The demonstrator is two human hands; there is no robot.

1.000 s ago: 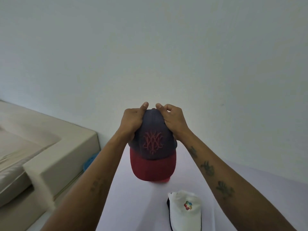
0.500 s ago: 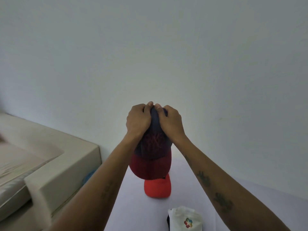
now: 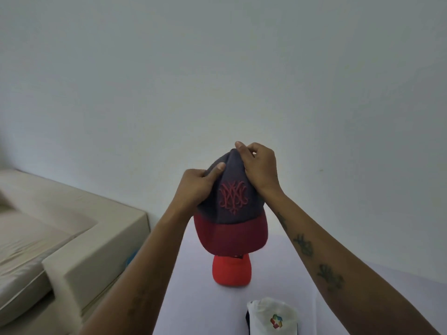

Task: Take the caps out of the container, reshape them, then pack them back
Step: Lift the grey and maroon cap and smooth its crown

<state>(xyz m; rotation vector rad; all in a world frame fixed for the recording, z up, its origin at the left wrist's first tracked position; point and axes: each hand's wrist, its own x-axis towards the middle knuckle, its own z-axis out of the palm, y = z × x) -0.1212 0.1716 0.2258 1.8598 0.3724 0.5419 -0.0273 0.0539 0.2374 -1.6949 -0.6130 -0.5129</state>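
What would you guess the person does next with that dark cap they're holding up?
Probably keep pressing the crown round. Both the left hand and right hand pinch the top of the navy cap, held above the table; its crown looks peaked, not rounded.

Both your arms reach forward and up, forearms converging. Your left hand [image 3: 197, 187] pinches the cap [image 3: 231, 204] at its left side, thumb on front. Your right hand [image 3: 260, 170] sits higher, fingers curled, pinching the crown.
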